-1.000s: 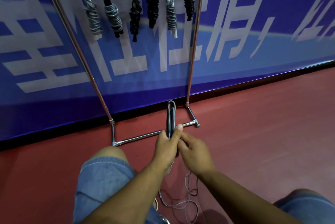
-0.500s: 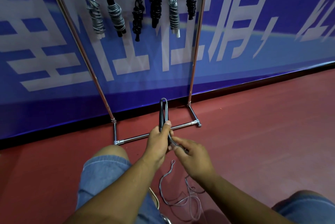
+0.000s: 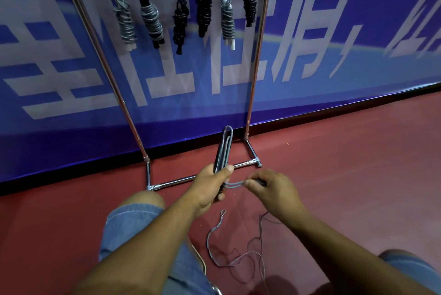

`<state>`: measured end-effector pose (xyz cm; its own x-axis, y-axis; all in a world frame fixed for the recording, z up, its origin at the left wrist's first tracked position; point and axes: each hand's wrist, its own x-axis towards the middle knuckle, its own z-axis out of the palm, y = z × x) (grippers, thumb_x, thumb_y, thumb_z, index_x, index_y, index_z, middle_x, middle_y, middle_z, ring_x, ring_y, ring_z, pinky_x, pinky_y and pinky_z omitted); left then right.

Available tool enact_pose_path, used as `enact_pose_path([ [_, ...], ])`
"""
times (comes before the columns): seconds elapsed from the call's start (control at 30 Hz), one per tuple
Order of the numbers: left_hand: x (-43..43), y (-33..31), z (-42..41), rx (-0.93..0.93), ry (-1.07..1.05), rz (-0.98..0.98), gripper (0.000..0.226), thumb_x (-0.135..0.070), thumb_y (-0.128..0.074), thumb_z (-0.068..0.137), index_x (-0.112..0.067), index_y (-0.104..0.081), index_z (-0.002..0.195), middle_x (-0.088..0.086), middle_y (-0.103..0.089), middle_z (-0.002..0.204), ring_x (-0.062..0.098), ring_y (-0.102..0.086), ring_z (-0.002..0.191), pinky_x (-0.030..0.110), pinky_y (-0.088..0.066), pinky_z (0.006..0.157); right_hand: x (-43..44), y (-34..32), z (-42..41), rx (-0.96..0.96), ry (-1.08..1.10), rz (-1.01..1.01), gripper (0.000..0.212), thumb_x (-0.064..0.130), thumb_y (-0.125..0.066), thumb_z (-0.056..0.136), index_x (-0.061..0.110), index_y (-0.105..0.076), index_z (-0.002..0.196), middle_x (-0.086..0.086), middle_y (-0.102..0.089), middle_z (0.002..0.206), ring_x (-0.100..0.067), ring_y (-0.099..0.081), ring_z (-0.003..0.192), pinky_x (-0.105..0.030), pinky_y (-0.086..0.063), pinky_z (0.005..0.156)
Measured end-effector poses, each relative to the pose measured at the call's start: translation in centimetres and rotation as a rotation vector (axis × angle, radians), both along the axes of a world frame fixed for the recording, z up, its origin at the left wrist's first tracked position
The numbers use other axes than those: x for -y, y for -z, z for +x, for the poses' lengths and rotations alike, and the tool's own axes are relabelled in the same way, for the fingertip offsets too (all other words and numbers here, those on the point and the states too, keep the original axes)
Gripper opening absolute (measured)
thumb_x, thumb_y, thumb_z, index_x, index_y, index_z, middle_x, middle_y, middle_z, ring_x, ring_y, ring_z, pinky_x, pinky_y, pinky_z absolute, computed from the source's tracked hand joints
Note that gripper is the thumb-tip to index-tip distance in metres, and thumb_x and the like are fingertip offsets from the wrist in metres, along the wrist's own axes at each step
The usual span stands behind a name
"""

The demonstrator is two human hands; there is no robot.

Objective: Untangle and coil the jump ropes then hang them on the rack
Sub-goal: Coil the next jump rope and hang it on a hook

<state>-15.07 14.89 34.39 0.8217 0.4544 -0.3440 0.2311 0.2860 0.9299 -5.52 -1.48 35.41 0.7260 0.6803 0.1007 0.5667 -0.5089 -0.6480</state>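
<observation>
Fingers [image 3: 226, 171] of left hand [image 3: 207, 187] grip the folded rope [image 3: 224, 146] before the rack [image 3: 176, 180]; right hand [image 3: 274, 190] has pulled away, pinching its slack, likely to begin wrapping.

The light is even and rather dim, an indoor light from overhead with no hard beam. The fingers [image 3: 228, 171] of the left hand [image 3: 210, 189] and the right hand [image 3: 274, 192] are sharp, as is the jump rope [image 3: 223, 149] standing up from them. Well below the fingers, a soft dark shadow pools on the floor [image 3: 346, 175] between the forearms. Above them the glossy banner [image 3: 334, 20] carries a pale sheen and casts a blue-violet tint. Its white characters smear with blur far to the right of the fingers. The rack [image 3: 256, 55] poles show thin bright glints, and wide-angle distortion makes them lean and bow. The floor line curves the same way. The hung coils [image 3: 204, 8] high above the fingers look slightly soft.
</observation>
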Motion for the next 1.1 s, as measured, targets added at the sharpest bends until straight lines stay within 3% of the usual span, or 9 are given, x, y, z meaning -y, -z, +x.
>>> enact_pose_path([
  [0.1, -0.2, 0.1, -0.1, -0.007, 0.096, 0.101, 0.012, -0.025, -0.061, 0.103, -0.014, -0.056, 0.103, 0.002, -0.048, 0.082, 0.010, -0.044, 0.065, 0.024, -0.037, 0.049, 0.0, -1.2, 0.7, 0.054, -0.037, -0.025, 0.008, 0.034, -0.070, 0.090, 0.031, -0.076, 0.087, 0.019, -0.061, 0.073, -0.001, -0.059, 0.074, -0.024, -0.046, 0.063],
  [0.4, -0.2, -0.2, -0.9, -0.041, 0.302, 0.073, 0.005, -0.014, -0.060, 0.103, -0.014, -0.055, 0.103, -0.003, -0.049, 0.076, 0.007, -0.047, 0.062, 0.022, -0.036, 0.049, -0.1, -1.7, 2.0, 0.080, -0.021, -0.044, 0.014, 0.027, -0.071, 0.092, 0.029, -0.080, 0.103, 0.013, -0.057, 0.082, -0.007, -0.054, 0.076, -0.019, -0.037, 0.065],
  [0.47, -0.3, -0.3, -0.9, -0.064, 0.357, 0.123, 0.005, -0.013, -0.060, 0.103, -0.016, -0.057, 0.105, -0.002, -0.050, 0.077, 0.007, -0.047, 0.063, 0.022, -0.038, 0.049, -0.1, -2.0, 2.2, 0.081, -0.036, -0.048, 0.015, 0.027, -0.073, 0.090, 0.029, -0.080, 0.103, 0.013, -0.061, 0.084, -0.007, -0.056, 0.077, -0.015, -0.039, 0.066],
  [0.57, -0.5, -0.3, -0.7, -0.072, 0.441, 0.210, 0.014, -0.010, -0.061, 0.100, -0.013, -0.059, 0.114, 0.001, -0.047, 0.079, 0.008, -0.044, 0.064, 0.023, -0.040, 0.049, -0.1, -2.3, 2.2, 0.072, -0.054, -0.050, 0.013, 0.026, -0.076, 0.087, 0.027, -0.079, 0.099, 0.010, -0.071, 0.095, -0.009, -0.063, 0.085, -0.024, -0.048, 0.075],
  [0.67, -0.7, -0.3, -0.5, -0.128, 0.522, 0.321, 0.015, -0.009, -0.062, 0.099, -0.005, -0.058, 0.113, 0.001, -0.042, 0.075, 0.008, -0.042, 0.061, 0.023, -0.041, 0.048, -0.3, -2.2, 1.9, 0.092, -0.077, -0.059, 0.010, 0.023, -0.074, 0.085, 0.028, -0.078, 0.094, 0.010, -0.072, 0.094, -0.008, -0.062, 0.082, -0.025, -0.046, 0.072],
  [0.77, -0.7, 0.1, -0.4, -0.239, 0.630, 0.481, 0.006, -0.012, -0.060, 0.100, -0.013, -0.054, 0.098, 0.003, -0.042, 0.073, 0.016, -0.042, 0.063, 0.028, -0.044, 0.051, -0.5, -1.8, 1.5, 0.140, -0.116, -0.088, 0.011, 0.024, -0.071, 0.086, 0.030, -0.077, 0.093, 0.010, -0.072, 0.093, -0.012, -0.063, 0.082, -0.030, -0.048, 0.071],
  [0.9, -0.4, 0.9, -0.3, -0.351, 0.665, 0.647, 0.019, -0.015, -0.059, 0.097, -0.018, -0.049, 0.082, 0.003, -0.044, 0.070, 0.016, -0.040, 0.056, 0.028, -0.037, 0.053, -0.9, -2.0, 1.1, 0.148, -0.230, -0.135, 0.015, 0.029, -0.065, 0.086, 0.031, -0.077, 0.094, 0.011, -0.074, 0.091, -0.011, -0.064, 0.081, -0.034, -0.053, 0.070],
  [1.03, 0.0, 0.7, -0.1, -0.405, 0.764, 0.902, 0.008, -0.017, -0.060, 0.095, -0.011, -0.062, 0.101, 0.003, -0.058, 0.086, 0.020, -0.052, 0.076, 0.027, -0.036, 0.065, -1.3, -2.2, 0.8, 0.142, -0.409, -0.216, 0.018, 0.024, -0.065, 0.084, 0.028, -0.079, 0.094, 0.010, -0.075, 0.094, -0.010, -0.063, 0.082, -0.035, -0.053, 0.069],
  [1.1, 0.1, 0.6, -0.1, -0.430, 0.818, 0.986, 0.001, -0.015, -0.057, 0.095, -0.015, -0.057, 0.096, 0.005, -0.058, 0.090, 0.023, -0.052, 0.081, 0.027, -0.037, 0.067, -1.6, -2.4, 0.5, 0.101, -0.442, -0.232, 0.017, 0.018, -0.066, 0.084, 0.025, -0.079, 0.092, 0.009, -0.076, 0.093, -0.010, -0.063, 0.084, -0.033, -0.052, 0.070],
])
